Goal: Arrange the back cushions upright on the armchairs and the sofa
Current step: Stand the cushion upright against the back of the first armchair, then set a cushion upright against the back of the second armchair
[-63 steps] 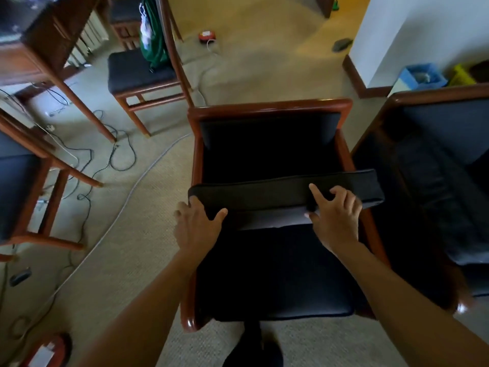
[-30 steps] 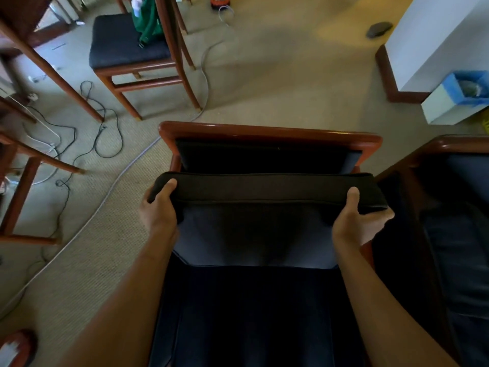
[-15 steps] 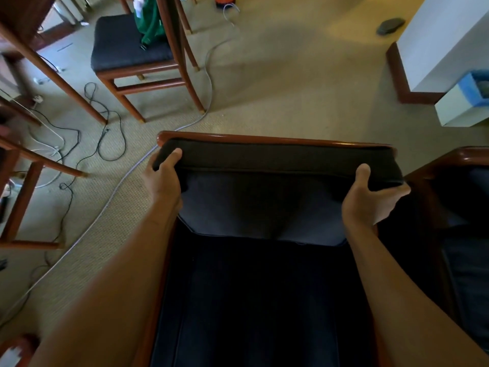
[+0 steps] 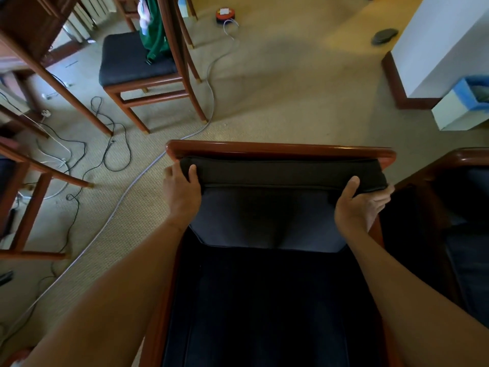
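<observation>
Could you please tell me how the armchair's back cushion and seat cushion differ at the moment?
The back cushion stands upright against the wooden top rail; the seat cushion lies flat. The left hand and right hand hold the back cushion's top corners; neither holds the seat cushion. The back cushion's face looks lighter than the seat cushion. Both are dark fabric.

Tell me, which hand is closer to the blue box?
Right. The right hand holds the back cushion at its right end, nearest the blue box; the left hand grips its far left end.
</observation>
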The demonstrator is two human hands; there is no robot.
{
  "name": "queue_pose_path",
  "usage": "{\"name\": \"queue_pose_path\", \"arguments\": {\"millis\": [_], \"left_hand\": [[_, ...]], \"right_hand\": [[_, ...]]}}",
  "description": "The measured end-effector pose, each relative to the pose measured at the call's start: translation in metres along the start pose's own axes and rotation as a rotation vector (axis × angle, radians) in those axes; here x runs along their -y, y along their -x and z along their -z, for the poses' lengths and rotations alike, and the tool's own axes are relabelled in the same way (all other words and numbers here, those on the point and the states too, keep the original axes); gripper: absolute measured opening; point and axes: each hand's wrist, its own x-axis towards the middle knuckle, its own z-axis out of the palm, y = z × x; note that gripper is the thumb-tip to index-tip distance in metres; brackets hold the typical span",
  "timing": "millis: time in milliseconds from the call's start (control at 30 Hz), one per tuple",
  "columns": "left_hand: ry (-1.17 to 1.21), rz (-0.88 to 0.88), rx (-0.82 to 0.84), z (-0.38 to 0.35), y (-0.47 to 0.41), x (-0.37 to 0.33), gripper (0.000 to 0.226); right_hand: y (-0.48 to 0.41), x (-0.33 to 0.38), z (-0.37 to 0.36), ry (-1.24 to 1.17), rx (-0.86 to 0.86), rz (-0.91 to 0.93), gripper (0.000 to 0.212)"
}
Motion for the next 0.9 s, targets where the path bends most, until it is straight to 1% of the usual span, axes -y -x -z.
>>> {"name": "queue_pose_path", "arguments": {"millis": [67, 167, 233, 300, 433, 600, 700, 833, 900], "left_hand": [[-0.179, -0.098, 0.057, 0.004, 0.012, -0.010, 0.053], [-0.272, -0.242, 0.135, 0.010, 0.046, -0.031, 0.056], [-0.251, -0.339, 0.183, 0.015, 0.077, -0.050, 0.058], [-0.209, -0.444, 0.242, 0.019, 0.112, -0.070, 0.057], [-0.106, -0.628, 0.394, 0.013, 0.180, -0.111, 0.056], [0.013, -0.731, 0.597, -0.004, 0.267, -0.165, 0.049], [0.054, -0.758, 0.709, -0.012, 0.317, -0.194, 0.045], [0.114, -0.741, 0.824, -0.029, 0.383, -0.231, 0.039], [0.141, -0.691, 0.863, -0.042, 0.414, -0.247, 0.037]], "right_hand": [[0.002, 0.002, 0.017, 0.055, 0.056, -0.009, 0.096], [0.019, 0.000, 0.053, 0.157, 0.175, 0.062, 0.093], [0.039, -0.006, 0.083, 0.208, 0.214, 0.151, 0.085], [0.062, -0.016, 0.115, 0.244, 0.200, 0.199, 0.077], [0.101, -0.048, 0.186, 0.281, 0.141, 0.156, 0.068], [0.130, -0.092, 0.280, 0.324, 0.037, 0.080, 0.063], [0.136, -0.123, 0.332, 0.331, -0.011, 0.018, 0.060], [0.132, -0.174, 0.392, 0.310, -0.037, -0.040, 0.056], [0.126, -0.201, 0.415, 0.287, -0.037, -0.065, 0.054]]}}
